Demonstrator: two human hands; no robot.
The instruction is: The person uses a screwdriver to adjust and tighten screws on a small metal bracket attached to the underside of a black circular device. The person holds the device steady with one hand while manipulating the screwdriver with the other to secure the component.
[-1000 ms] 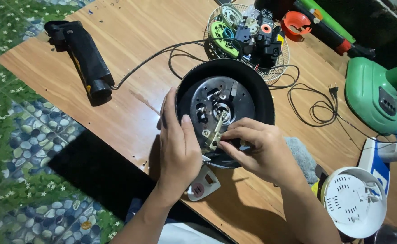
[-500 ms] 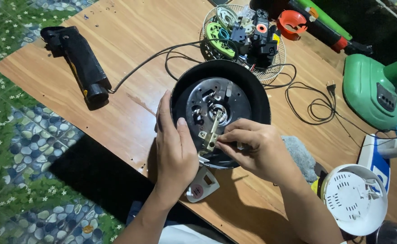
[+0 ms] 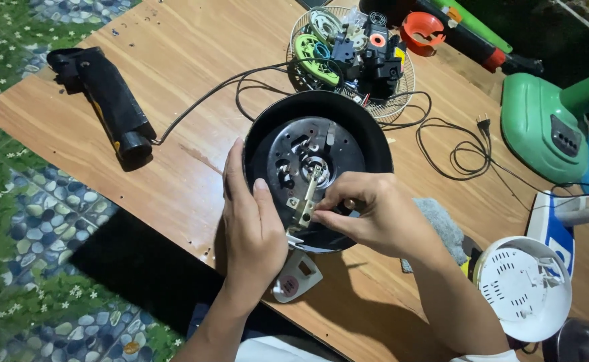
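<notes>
Both hands are down on the upturned black cooker base (image 3: 375, 127), which sits round and flat on the wooden table (image 3: 194, 60) with its silver underside plate (image 3: 345, 144) facing up. The left hand (image 3: 254, 228) lies flat against the base's near-left rim, fingers together and pointing away from the person, thumb resting up on the edge. Just to its right, the right hand (image 3: 368, 214) has its fingertips pinched together on the near end of a thin metal strip (image 3: 306, 198); what exactly sits between those fingertips is hard to make out. That strip runs long and narrow from the fingertips up toward the hub at the plate's centre, leaning slightly to the right as it goes. Beneath the left wrist, a small white switch panel (image 3: 296, 276) pokes out from under the base. Beyond the hands, a wire basket of loose parts (image 3: 348, 47); far left of the left hand, a black handle-shaped tool (image 3: 107, 100); right of the right forearm, a white vented cover (image 3: 519, 285).
</notes>
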